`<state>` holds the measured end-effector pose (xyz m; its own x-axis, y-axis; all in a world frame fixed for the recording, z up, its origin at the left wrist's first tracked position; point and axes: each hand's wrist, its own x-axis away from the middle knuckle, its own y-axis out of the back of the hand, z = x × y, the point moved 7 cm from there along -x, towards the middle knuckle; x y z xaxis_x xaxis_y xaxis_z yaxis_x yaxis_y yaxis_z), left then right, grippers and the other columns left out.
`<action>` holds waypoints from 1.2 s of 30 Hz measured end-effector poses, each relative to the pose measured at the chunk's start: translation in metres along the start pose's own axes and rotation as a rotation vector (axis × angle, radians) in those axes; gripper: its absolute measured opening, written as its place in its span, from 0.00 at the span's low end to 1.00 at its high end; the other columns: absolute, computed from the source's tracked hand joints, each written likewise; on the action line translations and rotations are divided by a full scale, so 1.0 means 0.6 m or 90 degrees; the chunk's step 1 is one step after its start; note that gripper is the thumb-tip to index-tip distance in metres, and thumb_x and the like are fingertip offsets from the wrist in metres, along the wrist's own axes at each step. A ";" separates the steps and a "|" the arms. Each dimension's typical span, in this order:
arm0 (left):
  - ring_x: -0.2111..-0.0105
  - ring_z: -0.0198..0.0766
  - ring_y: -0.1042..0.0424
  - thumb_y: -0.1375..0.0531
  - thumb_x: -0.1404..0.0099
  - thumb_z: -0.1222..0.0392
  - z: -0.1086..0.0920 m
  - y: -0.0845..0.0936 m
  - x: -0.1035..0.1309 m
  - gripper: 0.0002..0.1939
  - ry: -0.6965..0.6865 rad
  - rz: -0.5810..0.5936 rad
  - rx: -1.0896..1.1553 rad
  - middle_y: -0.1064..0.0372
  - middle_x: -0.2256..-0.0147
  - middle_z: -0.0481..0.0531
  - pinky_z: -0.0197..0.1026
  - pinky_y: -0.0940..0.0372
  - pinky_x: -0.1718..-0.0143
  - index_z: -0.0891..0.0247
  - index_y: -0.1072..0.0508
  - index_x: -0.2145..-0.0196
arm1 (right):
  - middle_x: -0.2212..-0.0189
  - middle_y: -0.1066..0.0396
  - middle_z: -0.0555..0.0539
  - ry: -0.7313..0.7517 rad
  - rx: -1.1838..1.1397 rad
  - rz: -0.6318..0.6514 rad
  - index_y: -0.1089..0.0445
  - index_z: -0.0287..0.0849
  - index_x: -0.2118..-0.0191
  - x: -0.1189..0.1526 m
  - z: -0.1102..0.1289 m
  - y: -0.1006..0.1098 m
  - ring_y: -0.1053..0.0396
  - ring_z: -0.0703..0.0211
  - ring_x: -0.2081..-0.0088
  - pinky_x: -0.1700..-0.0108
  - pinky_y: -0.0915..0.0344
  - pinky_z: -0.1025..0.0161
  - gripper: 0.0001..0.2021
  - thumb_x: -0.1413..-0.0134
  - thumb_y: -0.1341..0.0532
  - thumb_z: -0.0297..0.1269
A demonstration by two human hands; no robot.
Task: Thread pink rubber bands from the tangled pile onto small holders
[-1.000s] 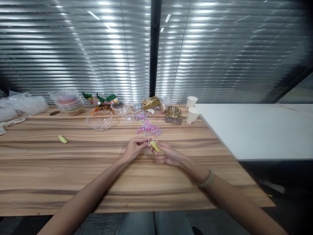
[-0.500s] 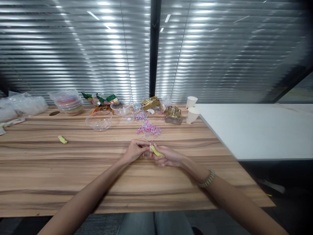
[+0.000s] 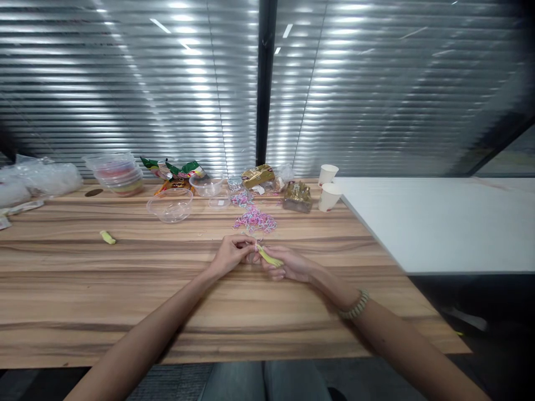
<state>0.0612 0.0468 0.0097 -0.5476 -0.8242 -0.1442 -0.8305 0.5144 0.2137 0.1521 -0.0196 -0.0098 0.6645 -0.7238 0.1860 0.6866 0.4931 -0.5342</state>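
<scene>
Yellow piece (image 3: 271, 258), slender and gently curved, is nearer than the pastel pile (image 3: 256, 219); right hand (image 3: 292, 264) holds it in a narrow grip, left hand (image 3: 229, 254) pinches a pink strand (image 3: 256, 245).

Glare stripes the blinds (image 3: 167, 89); the top-right corner is black.

The held strip (image 3: 271, 259) is yellow, loops (image 3: 256, 220) pink and blue, tabletop (image 3: 267, 323) brown-streaked.

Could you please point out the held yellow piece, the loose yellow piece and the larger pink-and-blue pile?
Held yellow piece (image 3: 270, 258): head view, middle of its visible length.
Loose yellow piece (image 3: 107, 238): head view, middle of its body.
Larger pink-and-blue pile (image 3: 254, 219): head view, centre of the heap.
</scene>
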 end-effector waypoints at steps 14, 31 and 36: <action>0.74 0.33 0.35 0.40 0.47 0.55 -0.008 -0.007 0.003 0.18 -0.010 0.101 -0.167 0.30 0.73 0.50 0.35 0.40 0.71 0.66 0.28 0.59 | 0.81 0.61 0.57 0.048 0.125 -0.052 0.41 0.38 0.66 -0.001 0.001 0.012 0.64 0.74 0.82 0.82 0.65 0.73 0.15 0.46 0.46 0.48; 0.67 0.36 0.35 0.50 0.37 0.55 -0.052 -0.017 0.005 0.15 -0.164 0.111 -0.276 0.31 0.69 0.53 0.37 0.41 0.63 0.67 0.28 0.67 | 0.82 0.55 0.57 0.230 0.182 -0.252 0.43 0.39 0.71 -0.006 0.023 0.045 0.59 0.73 0.82 0.81 0.62 0.71 0.19 0.53 0.43 0.53; 0.63 0.37 0.35 0.48 0.38 0.58 -0.098 -0.031 0.028 0.11 -0.266 0.095 -0.231 0.32 0.68 0.54 0.39 0.42 0.58 0.65 0.30 0.70 | 0.82 0.58 0.57 0.259 0.102 -0.255 0.44 0.40 0.72 -0.003 0.028 0.047 0.62 0.73 0.82 0.81 0.62 0.71 0.19 0.53 0.42 0.52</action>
<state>0.0733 0.0093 0.0601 -0.7112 -0.5478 -0.4406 -0.6933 0.4424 0.5689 0.1755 0.0039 -0.0114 0.1990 -0.9800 0.0000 0.9177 0.1864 -0.3507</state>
